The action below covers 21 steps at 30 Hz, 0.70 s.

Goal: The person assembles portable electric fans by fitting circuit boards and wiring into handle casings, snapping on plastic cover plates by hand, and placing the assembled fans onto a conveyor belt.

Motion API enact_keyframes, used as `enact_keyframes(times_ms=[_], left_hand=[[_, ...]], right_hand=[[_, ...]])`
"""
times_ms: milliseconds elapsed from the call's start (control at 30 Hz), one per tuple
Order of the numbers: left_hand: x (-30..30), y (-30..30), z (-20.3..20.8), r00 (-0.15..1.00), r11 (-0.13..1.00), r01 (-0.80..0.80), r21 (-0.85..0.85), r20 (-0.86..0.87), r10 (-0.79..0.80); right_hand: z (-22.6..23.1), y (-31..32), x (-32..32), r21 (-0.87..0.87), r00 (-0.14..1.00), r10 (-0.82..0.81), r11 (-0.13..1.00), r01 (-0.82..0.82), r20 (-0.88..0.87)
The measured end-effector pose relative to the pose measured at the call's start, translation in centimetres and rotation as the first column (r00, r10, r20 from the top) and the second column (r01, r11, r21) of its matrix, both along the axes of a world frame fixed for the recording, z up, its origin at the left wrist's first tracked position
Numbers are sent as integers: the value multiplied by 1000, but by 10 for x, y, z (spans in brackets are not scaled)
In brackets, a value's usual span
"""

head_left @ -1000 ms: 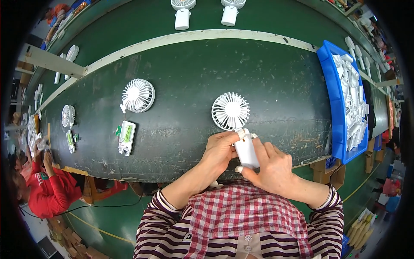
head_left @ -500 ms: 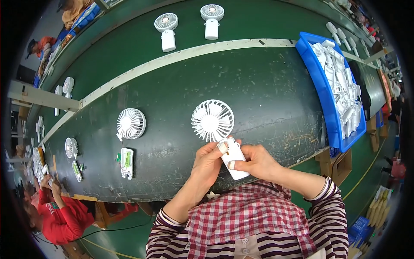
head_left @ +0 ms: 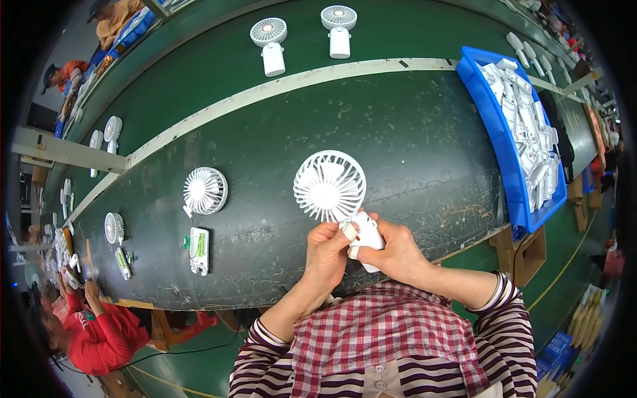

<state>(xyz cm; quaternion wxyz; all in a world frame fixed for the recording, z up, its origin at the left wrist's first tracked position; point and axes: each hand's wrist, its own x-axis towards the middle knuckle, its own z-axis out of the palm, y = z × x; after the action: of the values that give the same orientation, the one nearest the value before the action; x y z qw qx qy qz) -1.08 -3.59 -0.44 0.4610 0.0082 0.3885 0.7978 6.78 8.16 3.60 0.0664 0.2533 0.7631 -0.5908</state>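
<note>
A white handheld fan (head_left: 330,187) is between my hands over the near edge of the bench, its round caged head pointing away from me. My left hand (head_left: 327,255) is closed on the left side of the handle near the neck, thumb on the front face. From the right, my right hand (head_left: 400,256) grips the handle's other side, its thumb pressed across the lower front. Both thumbs have a whitish covering at the tip. My fingers hide the back of the handle and part of its lower end.
Left on the dark bench lies a fan head (head_left: 206,190) above an opened handle with a green part inside (head_left: 199,251). A similar opened fan (head_left: 114,228) is farther left. A blue bin (head_left: 492,126) of white casings stands right. Finished-looking fans (head_left: 269,31) rest beyond the pale rail (head_left: 292,79). A red-sleeved co-worker (head_left: 109,338) sits left.
Both hands still hold the fan. Its caged head looks slightly larger and the handle shows shorter, as if tilted. My right hand has moved slightly up the handle. The surroundings have shifted slightly right.
</note>
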Motion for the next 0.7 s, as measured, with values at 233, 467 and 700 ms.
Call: enact_keyframes(times_ms=[233,467,700], left_hand=[[0,2,6,997,999,-19,33,-74,21],[2,4,4,992,999,-17,30,-121,20],[1,7,-6,989,996,-93,-4,-120,92]], right_hand=[[-7,0,-1,-138,996,-90,987,86,-25],[-6,1,-2,-73,994,-77,995,71,-77],[-14,1,-9,-73,992,-85,994,78,-92]])
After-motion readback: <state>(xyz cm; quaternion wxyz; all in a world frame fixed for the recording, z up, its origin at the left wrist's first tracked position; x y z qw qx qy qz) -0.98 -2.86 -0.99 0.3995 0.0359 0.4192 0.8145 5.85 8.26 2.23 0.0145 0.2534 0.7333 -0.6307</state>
